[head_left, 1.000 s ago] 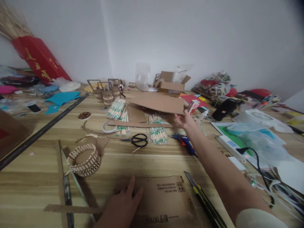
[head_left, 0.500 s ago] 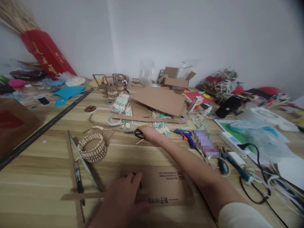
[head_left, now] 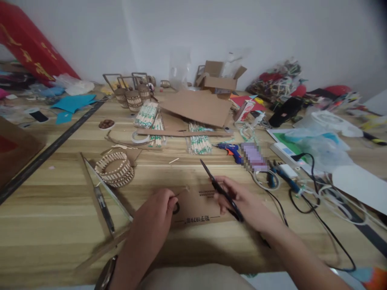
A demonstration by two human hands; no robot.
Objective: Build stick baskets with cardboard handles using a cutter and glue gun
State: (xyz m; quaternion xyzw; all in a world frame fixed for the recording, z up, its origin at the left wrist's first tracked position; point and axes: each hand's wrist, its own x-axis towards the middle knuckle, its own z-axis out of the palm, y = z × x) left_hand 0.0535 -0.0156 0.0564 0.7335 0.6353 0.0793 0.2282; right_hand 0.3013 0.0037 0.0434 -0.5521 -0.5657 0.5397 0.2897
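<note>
Black-handled scissors (head_left: 226, 194) are gripped in my right hand (head_left: 238, 199), with the blades pointing up and left. My left hand (head_left: 160, 211) is closed, thumb against fingers, at the left side of a printed brown cardboard piece (head_left: 196, 219). A thin strip seems to stick out from its fingertips, too small to make out. Left of that hand lie a round slatted ring (head_left: 115, 169), a utility knife (head_left: 103, 209) and a metal ruler (head_left: 109, 189). A cardboard strip (head_left: 102, 249) reaches out from under my left forearm.
A blue glue gun (head_left: 231, 152), pliers (head_left: 286, 177) and cables lie to the right. Bundled sticks (head_left: 199, 141), a large cardboard sheet (head_left: 196, 106) and small slatted buckets (head_left: 134, 100) stand or lie farther back. A brown box (head_left: 18, 149) is at the left.
My right hand has drawn the scissors back from the middle of the table to above the printed cardboard. My left hand has closed and moved slightly up. The view has shifted.
</note>
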